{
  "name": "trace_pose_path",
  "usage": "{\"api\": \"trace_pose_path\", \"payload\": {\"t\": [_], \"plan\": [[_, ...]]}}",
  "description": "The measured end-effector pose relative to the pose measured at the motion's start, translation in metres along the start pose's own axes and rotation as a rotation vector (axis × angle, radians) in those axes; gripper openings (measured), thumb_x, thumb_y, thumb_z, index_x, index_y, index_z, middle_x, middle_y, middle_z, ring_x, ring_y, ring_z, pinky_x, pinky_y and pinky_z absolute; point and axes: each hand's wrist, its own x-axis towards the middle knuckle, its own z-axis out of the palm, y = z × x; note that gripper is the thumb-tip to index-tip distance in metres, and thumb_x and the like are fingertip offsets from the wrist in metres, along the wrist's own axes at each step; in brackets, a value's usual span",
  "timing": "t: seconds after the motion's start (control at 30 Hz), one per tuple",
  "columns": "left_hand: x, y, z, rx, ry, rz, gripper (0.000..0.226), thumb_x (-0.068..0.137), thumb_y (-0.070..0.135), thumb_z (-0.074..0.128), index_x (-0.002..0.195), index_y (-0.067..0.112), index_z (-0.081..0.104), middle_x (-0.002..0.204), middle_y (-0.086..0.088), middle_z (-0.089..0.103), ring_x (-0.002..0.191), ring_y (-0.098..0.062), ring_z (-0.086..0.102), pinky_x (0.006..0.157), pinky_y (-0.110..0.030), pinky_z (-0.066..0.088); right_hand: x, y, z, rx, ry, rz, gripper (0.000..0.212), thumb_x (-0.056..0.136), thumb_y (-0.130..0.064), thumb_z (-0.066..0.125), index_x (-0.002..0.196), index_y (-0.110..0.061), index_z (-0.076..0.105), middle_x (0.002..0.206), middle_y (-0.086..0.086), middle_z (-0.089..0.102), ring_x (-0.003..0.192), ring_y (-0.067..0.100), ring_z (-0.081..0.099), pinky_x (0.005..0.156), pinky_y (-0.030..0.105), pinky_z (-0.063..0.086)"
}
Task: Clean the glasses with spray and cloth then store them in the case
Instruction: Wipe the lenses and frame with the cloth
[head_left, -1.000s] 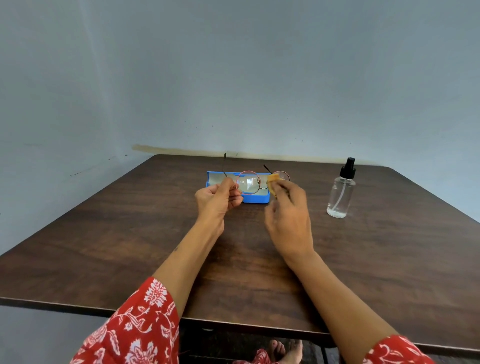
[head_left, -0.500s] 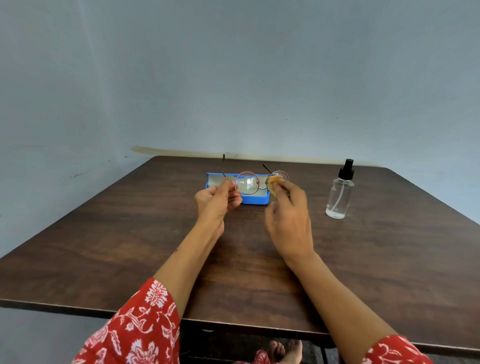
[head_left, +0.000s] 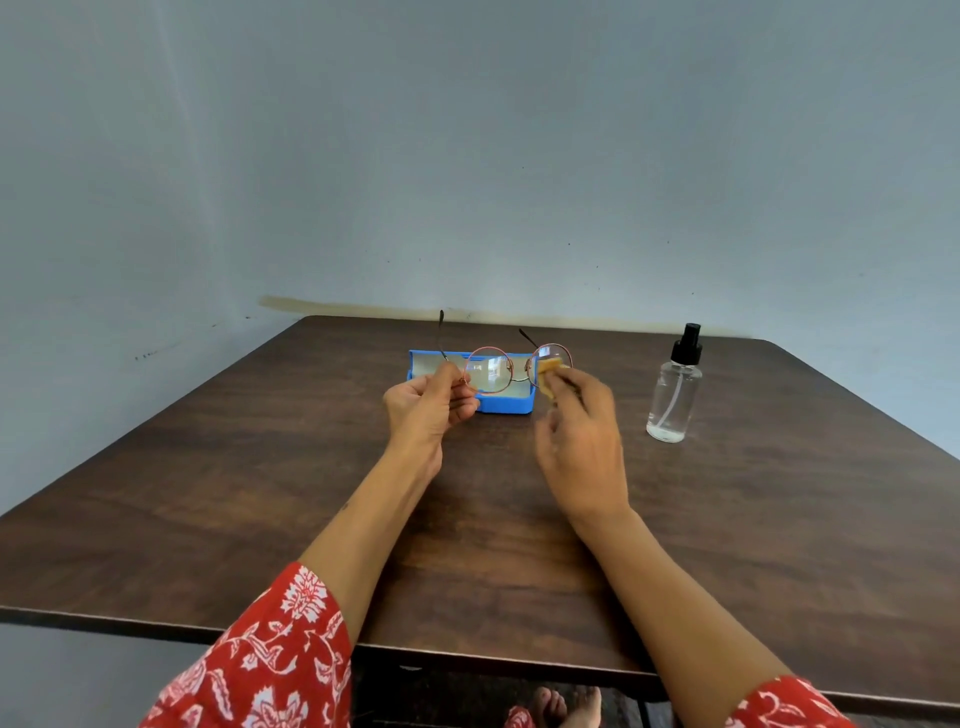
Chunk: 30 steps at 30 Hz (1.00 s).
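Holding glasses (head_left: 511, 366) aloft over the surface (head_left: 260, 493), left hand (head_left: 428, 410) pinching the frame's left edge to steady it; right hand (head_left: 579, 431) pinching the cloth (head_left: 548, 375) against the right lens. Blue case (head_left: 506, 402) lying open just behind at 12 o'clock, ready for storing; spray bottle (head_left: 674, 395) parked at 2 o'clock.

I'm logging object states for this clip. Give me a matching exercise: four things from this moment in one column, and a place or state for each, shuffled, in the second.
Things:
1. glasses
2. cloth
3. spray bottle
4. case

Places or states:
A. lies open on the table, behind the hands
B. pinched in the right hand against a lens
C. stands upright at the right, untouched
D. held up at one end by the left hand

Pairs: 1-D, 2-B, 3-C, 4-A
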Motion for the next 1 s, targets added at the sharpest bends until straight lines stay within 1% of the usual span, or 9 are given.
{"api": "trace_pose_path", "payload": {"t": [0.13, 0.27, 0.33, 0.43, 0.5, 0.63, 0.77, 0.83, 1.0], "plan": [[0.001, 0.0, 0.0, 0.095, -0.033, 0.073, 0.013, 0.081, 0.0, 0.062, 0.068, -0.001, 0.065, 0.048, -0.004, 0.061, 0.041, -0.009, 0.056, 0.044, -0.017, 0.05, 0.003, 0.01, -0.006, 0.066, 0.047, 0.247, 0.038, 0.077, 0.011, 0.055, 0.113, 0.001, 0.064, 0.113, 0.015, 0.058, 0.105, 0.028, 0.055, 0.089, 0.002, 0.027], [0.001, -0.003, -0.005, 0.251, -0.118, 0.184, 0.015, 0.081, -0.004, 0.063, 0.067, 0.0, 0.065, 0.05, -0.004, 0.065, 0.045, -0.011, 0.06, 0.047, -0.019, 0.053, 0.006, 0.016, -0.009, 0.147, 0.112, 0.531, 0.025, 0.087, -0.001, 0.054, 0.108, -0.005, 0.068, 0.104, 0.011, 0.066, 0.095, 0.026, 0.061, 0.084, 0.021, 0.039], [0.002, -0.003, -0.009, 0.317, -0.155, 0.23, 0.015, 0.081, -0.002, 0.066, 0.067, 0.003, 0.067, 0.054, -0.005, 0.066, 0.048, -0.013, 0.062, 0.05, -0.02, 0.055, 0.007, 0.021, -0.012, 0.191, 0.164, 0.729, 0.022, 0.09, -0.009, 0.053, 0.106, -0.008, 0.068, 0.099, 0.009, 0.069, 0.091, 0.023, 0.061, 0.081, 0.019, 0.039], [0.003, -0.007, -0.012, 0.378, -0.193, 0.325, 0.015, 0.079, 0.0, 0.069, 0.066, 0.007, 0.069, 0.055, -0.005, 0.067, 0.049, -0.014, 0.064, 0.052, -0.023, 0.056, 0.007, 0.028, -0.01, 0.325, 0.18, 0.945, 0.021, 0.088, -0.012, 0.053, 0.099, -0.016, 0.07, 0.094, 0.005, 0.07, 0.091, 0.023, 0.065, 0.092, 0.031, 0.048], [-0.001, -0.011, -0.012, 0.444, -0.225, 0.395, 0.011, 0.079, 0.001, 0.07, 0.07, 0.006, 0.07, 0.057, -0.007, 0.068, 0.05, -0.015, 0.065, 0.055, -0.025, 0.058, 0.007, 0.027, -0.01, 0.413, 0.174, 0.994, 0.02, 0.085, -0.013, 0.053, 0.091, -0.023, 0.07, 0.088, 0.001, 0.07, 0.087, 0.021, 0.067, 0.087, 0.036, 0.053], [-0.011, -0.015, -0.013, 0.574, -0.287, 0.472, 0.003, 0.08, 0.005, 0.071, 0.081, 0.003, 0.072, 0.068, -0.012, 0.07, 0.057, -0.014, 0.068, 0.06, -0.022, 0.058, 0.01, 0.023, -0.015, 0.464, 0.186, 1.027, 0.023, 0.089, -0.012, 0.052, 0.1, -0.016, 0.072, 0.088, 0.001, 0.068, 0.075, 0.007, 0.058, 0.061, 0.005, 0.043], [-0.01, -0.015, -0.018, 0.647, -0.303, 0.529, 0.004, 0.08, 0.01, 0.071, 0.084, 0.01, 0.072, 0.069, -0.004, 0.071, 0.061, -0.011, 0.069, 0.06, -0.016, 0.056, 0.012, 0.02, -0.016, 0.612, 0.245, 1.109, 0.03, 0.091, -0.018, 0.046, 0.077, -0.011, 0.072, 0.069, 0.007, 0.064, 0.072, 0.013, 0.059, 0.08, 0.035, 0.056], [-0.007, -0.016, -0.021, 0.651, -0.283, 0.532, 0.007, 0.08, 0.011, 0.072, 0.087, 0.008, 0.073, 0.069, -0.004, 0.071, 0.061, -0.011, 0.069, 0.061, -0.016, 0.056, 0.012, 0.02, -0.016, 0.678, 0.25, 1.144, 0.033, 0.094, -0.017, 0.04, 0.091, -0.012, 0.073, 0.075, -0.001, 0.064, 0.076, 0.013, 0.063, 0.079, 0.033, 0.056], [-0.003, -0.02, -0.024, 0.623, -0.26, 0.485, 0.009, 0.079, 0.008, 0.072, 0.088, 0.007, 0.072, 0.069, -0.004, 0.071, 0.061, -0.012, 0.07, 0.064, -0.02, 0.058, 0.009, 0.023, -0.014, 0.667, 0.209, 1.078, 0.026, 0.094, -0.009, 0.047, 0.105, -0.012, 0.07, 0.099, 0.005, 0.068, 0.085, 0.012, 0.065, 0.08, 0.033, 0.057]]}}
